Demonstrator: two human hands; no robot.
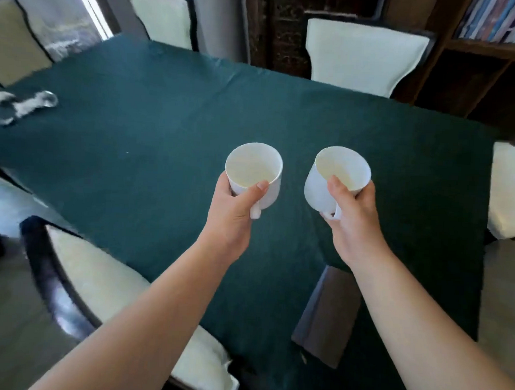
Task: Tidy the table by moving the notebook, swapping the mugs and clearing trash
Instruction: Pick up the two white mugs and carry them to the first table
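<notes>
Left hand point(234, 207) grips left mug point(253, 169), right hand point(355, 213) grips right mug point(338, 175); both lifted off tabletop point(134, 122), likely for swapping.

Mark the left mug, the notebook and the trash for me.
left mug point(273, 189), head view, outer wall below the rim.
notebook point(329, 315), head view, middle of the grey cover.
trash point(25, 108), head view, crumpled white scrap at the table's far left.
</notes>
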